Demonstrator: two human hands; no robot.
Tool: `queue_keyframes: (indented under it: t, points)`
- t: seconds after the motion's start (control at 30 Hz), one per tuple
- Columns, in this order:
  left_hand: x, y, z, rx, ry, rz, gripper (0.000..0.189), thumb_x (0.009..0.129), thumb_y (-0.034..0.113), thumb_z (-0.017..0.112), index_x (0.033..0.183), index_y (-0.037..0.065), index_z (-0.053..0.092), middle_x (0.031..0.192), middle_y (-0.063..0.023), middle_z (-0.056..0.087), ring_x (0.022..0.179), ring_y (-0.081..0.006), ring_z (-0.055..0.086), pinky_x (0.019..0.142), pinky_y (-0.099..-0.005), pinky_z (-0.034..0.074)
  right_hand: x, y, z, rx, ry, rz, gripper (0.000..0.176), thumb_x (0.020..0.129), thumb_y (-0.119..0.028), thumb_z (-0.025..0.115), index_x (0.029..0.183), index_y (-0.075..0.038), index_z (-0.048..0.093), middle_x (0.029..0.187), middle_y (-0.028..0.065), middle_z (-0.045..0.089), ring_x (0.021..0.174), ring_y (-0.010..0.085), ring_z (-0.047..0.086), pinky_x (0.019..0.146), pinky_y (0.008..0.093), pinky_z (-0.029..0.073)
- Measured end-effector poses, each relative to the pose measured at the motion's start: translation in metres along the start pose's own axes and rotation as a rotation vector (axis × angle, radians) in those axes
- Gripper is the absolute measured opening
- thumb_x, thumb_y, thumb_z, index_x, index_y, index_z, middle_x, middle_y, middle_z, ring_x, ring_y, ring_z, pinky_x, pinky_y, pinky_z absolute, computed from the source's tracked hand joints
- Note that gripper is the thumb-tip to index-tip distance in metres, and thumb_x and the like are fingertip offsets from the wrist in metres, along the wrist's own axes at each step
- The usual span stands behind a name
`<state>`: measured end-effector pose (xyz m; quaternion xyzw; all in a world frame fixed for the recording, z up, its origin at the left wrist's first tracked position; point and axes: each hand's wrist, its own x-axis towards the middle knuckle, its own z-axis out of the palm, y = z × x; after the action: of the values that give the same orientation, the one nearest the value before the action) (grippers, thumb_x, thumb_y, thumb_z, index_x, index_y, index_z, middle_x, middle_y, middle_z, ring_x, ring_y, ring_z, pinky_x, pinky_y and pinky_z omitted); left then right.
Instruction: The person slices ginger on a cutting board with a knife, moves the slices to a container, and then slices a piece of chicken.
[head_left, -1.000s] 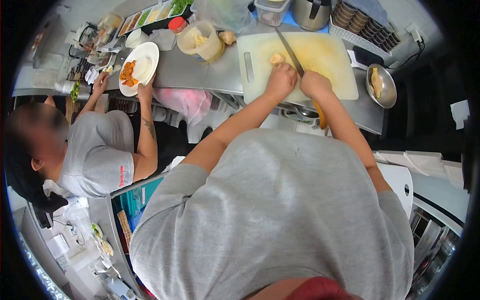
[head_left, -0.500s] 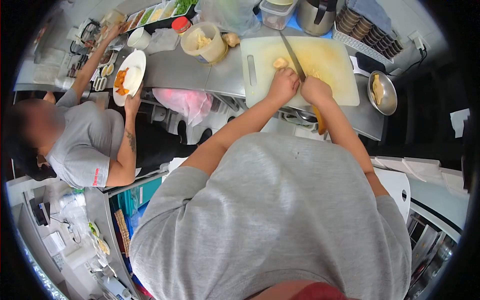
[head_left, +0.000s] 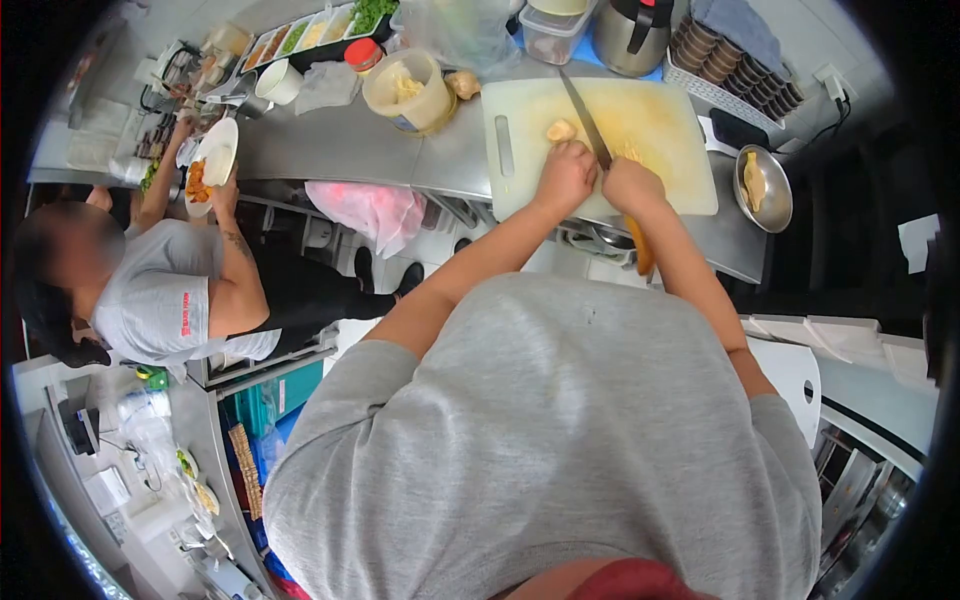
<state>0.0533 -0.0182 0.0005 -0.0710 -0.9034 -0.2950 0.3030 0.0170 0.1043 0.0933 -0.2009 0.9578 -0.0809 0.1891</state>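
My right hand [head_left: 633, 187] is closed on a knife [head_left: 585, 115] with a long blade and a yellow-orange handle. Its blade lies across a white cutting board [head_left: 530, 180], pointing away from me. Left of the blade, my left hand [head_left: 567, 177] has its fingers curled down on the board; whatever they press on is hidden. Just beyond those fingers lies a pale peeled chunk [head_left: 561, 131], which looks like ginger. Thin pale yellow shreds [head_left: 632, 150] are gathered right of the blade.
Left of the board stand a plastic tub [head_left: 410, 95] with pale pieces and a brown knobbly root [head_left: 463, 84]. A metal bowl [head_left: 775, 205] is at right. A steel jug [head_left: 632, 38] stands behind. A co-worker [head_left: 180, 270] at left holds a white plate [head_left: 215, 160] with orange food.
The co-worker has drawn the plate to the left and pulled back the reaching arm. My hands and the knife stay in nearly the same place.
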Motion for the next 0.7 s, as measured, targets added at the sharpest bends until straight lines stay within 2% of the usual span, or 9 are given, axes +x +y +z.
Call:
queue_keyframes:
  t: [0.1, 0.2, 0.3, 0.4, 0.5, 0.6, 0.7]
  points:
    - [0.000, 0.002, -0.002, -0.019, 0.041, 0.010, 0.005, 0.071, 0.007, 0.064, 0.071, 0.004, 0.060, 0.080, -0.0117, 0.053, 0.082, -0.0319, 0.052, 0.076, -0.0424, 0.042, -0.007, 0.000, 0.010, 0.006, 0.023, 0.018, 0.032, 0.086, -0.023, 0.047, 0.094, -0.002, 0.069, 0.096, 0.0244, 0.066, 0.091, 0.0372, 0.066, 0.081, 0.0449, 0.051]
    - [-0.001, 0.002, -0.004, -0.011, -0.027, -0.025, 0.005, 0.072, 0.008, 0.064, 0.071, 0.004, 0.061, 0.080, -0.0112, 0.053, 0.084, -0.0314, 0.052, 0.076, -0.0421, 0.042, -0.004, -0.004, 0.011, 0.034, 0.029, 0.031, 0.033, 0.086, -0.025, 0.047, 0.094, -0.001, 0.069, 0.095, 0.0246, 0.066, 0.091, 0.0372, 0.066, 0.081, 0.0451, 0.051]
    - [-0.001, 0.003, -0.002, -0.017, 0.039, -0.011, 0.005, 0.070, 0.004, 0.064, 0.073, 0.005, 0.060, 0.080, -0.0095, 0.055, 0.084, -0.0312, 0.054, 0.073, -0.0413, 0.043, -0.009, -0.004, -0.010, -0.014, -0.063, 0.006, 0.033, 0.087, -0.025, 0.047, 0.094, -0.001, 0.068, 0.095, 0.0246, 0.066, 0.091, 0.0376, 0.065, 0.081, 0.0452, 0.051]
    - [-0.002, 0.003, -0.004, -0.013, 0.046, -0.018, 0.005, 0.069, 0.004, 0.064, 0.073, 0.005, 0.060, 0.081, -0.0093, 0.055, 0.084, -0.0305, 0.054, 0.073, -0.0409, 0.043, -0.009, -0.010, 0.012, 0.050, 0.025, 0.066, 0.034, 0.087, -0.026, 0.046, 0.094, 0.000, 0.068, 0.095, 0.0242, 0.066, 0.091, 0.0378, 0.065, 0.081, 0.0450, 0.051]
    - [-0.001, 0.007, -0.007, 0.022, 0.027, -0.038, 0.006, 0.069, 0.005, 0.064, 0.073, 0.005, 0.061, 0.080, -0.0092, 0.054, 0.084, -0.0303, 0.054, 0.074, -0.0409, 0.043, 0.001, -0.002, 0.004, 0.029, 0.005, -0.007, 0.035, 0.088, -0.026, 0.045, 0.093, 0.000, 0.068, 0.095, 0.0235, 0.067, 0.090, 0.0380, 0.065, 0.080, 0.0453, 0.051]
    - [-0.001, 0.006, -0.005, -0.017, 0.085, -0.008, 0.006, 0.069, 0.006, 0.064, 0.071, 0.005, 0.059, 0.079, -0.0096, 0.054, 0.083, -0.0311, 0.053, 0.073, -0.0416, 0.043, -0.005, -0.004, 0.009, 0.026, -0.002, 0.000, 0.035, 0.088, -0.028, 0.045, 0.093, -0.002, 0.068, 0.095, 0.0232, 0.067, 0.089, 0.0383, 0.065, 0.079, 0.0458, 0.051]
    - [-0.002, 0.004, -0.007, -0.007, 0.018, -0.042, 0.006, 0.068, 0.005, 0.063, 0.067, 0.005, 0.057, 0.077, -0.0101, 0.052, 0.081, -0.0317, 0.052, 0.071, -0.0422, 0.042, -0.002, -0.009, 0.014, 0.039, 0.017, 0.052, 0.035, 0.088, -0.029, 0.046, 0.094, -0.002, 0.068, 0.094, 0.0233, 0.067, 0.090, 0.0386, 0.065, 0.080, 0.0459, 0.051]
